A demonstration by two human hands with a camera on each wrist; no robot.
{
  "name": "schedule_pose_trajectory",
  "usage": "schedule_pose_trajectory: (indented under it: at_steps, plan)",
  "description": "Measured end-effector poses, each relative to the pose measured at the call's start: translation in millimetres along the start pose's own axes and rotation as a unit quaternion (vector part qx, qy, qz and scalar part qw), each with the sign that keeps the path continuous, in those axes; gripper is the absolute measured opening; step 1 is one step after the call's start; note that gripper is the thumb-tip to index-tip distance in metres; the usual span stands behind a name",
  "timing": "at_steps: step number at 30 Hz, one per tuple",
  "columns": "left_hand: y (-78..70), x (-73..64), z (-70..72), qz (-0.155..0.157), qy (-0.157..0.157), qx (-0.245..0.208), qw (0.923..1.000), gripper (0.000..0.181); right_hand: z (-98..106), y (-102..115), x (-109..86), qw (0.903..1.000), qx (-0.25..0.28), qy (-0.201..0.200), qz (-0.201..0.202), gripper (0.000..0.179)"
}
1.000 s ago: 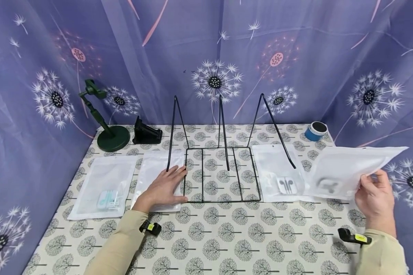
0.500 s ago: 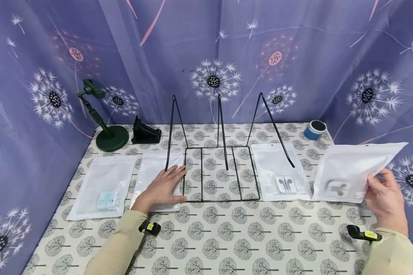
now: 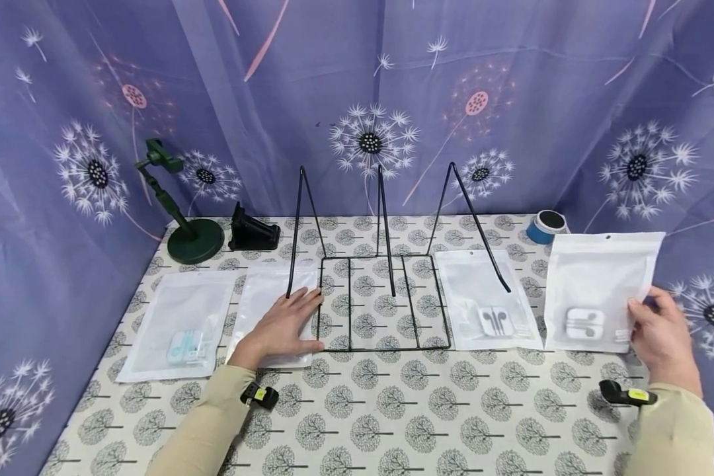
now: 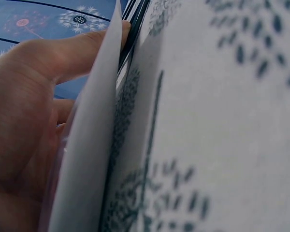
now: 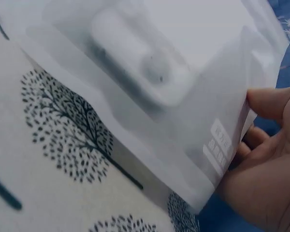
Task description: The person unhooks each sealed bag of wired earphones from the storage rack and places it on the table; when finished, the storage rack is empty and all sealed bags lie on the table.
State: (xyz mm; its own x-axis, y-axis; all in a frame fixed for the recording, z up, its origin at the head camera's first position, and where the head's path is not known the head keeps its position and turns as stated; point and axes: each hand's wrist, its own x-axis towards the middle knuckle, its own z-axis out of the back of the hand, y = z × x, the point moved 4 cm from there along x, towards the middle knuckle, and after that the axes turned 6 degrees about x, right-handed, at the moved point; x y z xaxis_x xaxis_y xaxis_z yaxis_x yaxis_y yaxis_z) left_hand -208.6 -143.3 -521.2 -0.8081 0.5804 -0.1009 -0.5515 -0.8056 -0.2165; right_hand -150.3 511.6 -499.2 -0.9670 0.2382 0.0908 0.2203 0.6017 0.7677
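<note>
In the head view my right hand [image 3: 663, 334] pinches the right edge of a white zip bag [image 3: 601, 274] between thumb and fingers. A white case with earphones [image 3: 584, 324] shows through it, and the right wrist view has the bag's lower corner [image 5: 198, 193] beside the thumb. My left hand [image 3: 282, 330] rests with spread fingers on another white bag [image 3: 268, 281], whose contents are hidden. Its fingertips and thumb reach the left side of a black wire rack [image 3: 350, 304]. In the left wrist view the thumb [image 4: 77, 53] touches the black wire.
Another bag with earphones [image 3: 476, 277] lies right of the rack; one with a light-blue item [image 3: 196, 297] lies far left. Behind stand a green phone stand [image 3: 195, 239], a black stand [image 3: 254, 231] and a blue round container [image 3: 545, 228]. Rack uprights rise mid-table.
The bag in my right hand has shifted right, off the neighbouring bag, and turned from slanted to facing the head camera. My left hand has stayed in place.
</note>
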Motion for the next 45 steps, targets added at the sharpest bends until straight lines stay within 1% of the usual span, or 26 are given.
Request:
schedule_pose_trajectory:
  at_steps: [2, 4, 5, 6, 8, 11, 13, 14, 15, 16, 19, 20, 21, 23, 24, 27, 30, 35, 39, 44, 45]
  plan:
    - [0.3, -0.4, -0.3, 0.001, 0.001, 0.001, 1.0, 0.1, 1, -1, 2.7, 0.9983, -0.046, -0.031, -0.018, 0.027]
    - [1.0, -0.7, -0.7, 0.002, 0.001, 0.002, 1.0, 0.1, 2, -1, 5.4, 0.9919, -0.105, -0.062, -0.033, 0.025]
    - [1.2, -0.7, -0.9, 0.002, 0.001, 0.001, 1.0, 0.1, 2, -2, 7.1, 0.9869, -0.136, -0.075, -0.043, 0.024]
    - [1.4, -0.7, -1.1, 0.002, 0.002, 0.002, 1.0, 0.1, 3, -3, 8.7, 0.9794, -0.175, -0.088, -0.049, 0.023]
    - [1.5, -0.5, -1.3, 0.0, 0.0, 0.003, 1.0, 0.1, 4, -4, 12.3, 0.9608, -0.244, -0.113, -0.066, 0.022]
    - [1.3, 0.0, -1.7, -0.002, 0.002, 0.004, 1.0, 0.1, 4, -5, 17.5, 0.9208, -0.355, -0.132, -0.091, 0.022]
    - [0.9, 0.3, -1.5, -0.004, 0.002, 0.004, 1.0, 0.1, 4, -5, 20.3, 0.8896, -0.424, -0.133, -0.107, 0.023]
    - [0.8, 0.4, -1.3, -0.003, 0.002, 0.005, 1.0, 0.1, 3, -5, 21.6, 0.8704, -0.462, -0.13, -0.111, 0.019]
    - [0.8, 0.3, -1.0, -0.003, 0.002, 0.005, 1.0, 0.1, 3, -5, 22.8, 0.8492, -0.5, -0.126, -0.114, 0.015]
    - [0.6, 0.3, -0.6, -0.004, 0.001, 0.004, 1.0, 0.1, 2, -5, 23.4, 0.8294, -0.532, -0.123, -0.118, 0.017]
    - [0.1, -0.2, 0.6, -0.006, -0.002, 0.004, 1.0, 0.1, 2, -6, 24.6, 0.7668, -0.618, -0.11, -0.133, 0.042]
    - [-0.1, -0.4, 0.9, -0.007, -0.003, 0.002, 1.0, 0.099, 2, -6, 24.8, 0.7517, -0.637, -0.105, -0.137, 0.05]
    - [-0.2, -0.5, 0.9, -0.009, -0.003, 0.002, 1.0, 0.099, 2, -7, 24.9, 0.7371, -0.653, -0.1, -0.141, 0.053]
    - [0.0, -0.7, 0.6, -0.008, -0.002, 0.002, 1.0, 0.1, 1, -8, 24.9, 0.715, -0.679, -0.09, -0.142, 0.056]
    - [0.2, -0.7, 0.4, -0.007, -0.001, 0.003, 1.0, 0.1, 1, -9, 24.6, 0.7079, -0.686, -0.087, -0.141, 0.056]
    - [0.9, -0.2, -0.4, -0.006, -0.001, 0.003, 1.0, 0.1, -2, -10, 24.1, 0.6916, -0.705, -0.085, -0.133, 0.056]
    - [2.1, -0.2, -1.1, -0.004, -0.001, 0.005, 1.0, 0.101, -6, -12, 24.4, 0.6824, -0.713, -0.087, -0.136, 0.057]
    - [2.9, -0.1, -0.6, -0.003, -0.003, 0.009, 1.0, 0.101, -6, -16, 27.0, 0.6648, -0.724, -0.084, -0.164, 0.059]
    - [1.7, 0.3, 0.3, -0.005, -0.002, 0.007, 1.0, 0.1, -5, -17, 26.3, 0.6469, -0.739, -0.081, -0.17, 0.058]
    - [1.1, -0.1, -1.0, -0.004, -0.001, 0.004, 1.0, 0.1, -6, -18, 24.6, 0.6192, -0.764, -0.082, -0.164, 0.056]
    - [0.9, -0.2, -1.1, -0.004, -0.001, 0.003, 1.0, 0.1, -6, -17, 24.5, 0.6153, -0.767, -0.082, -0.164, 0.056]
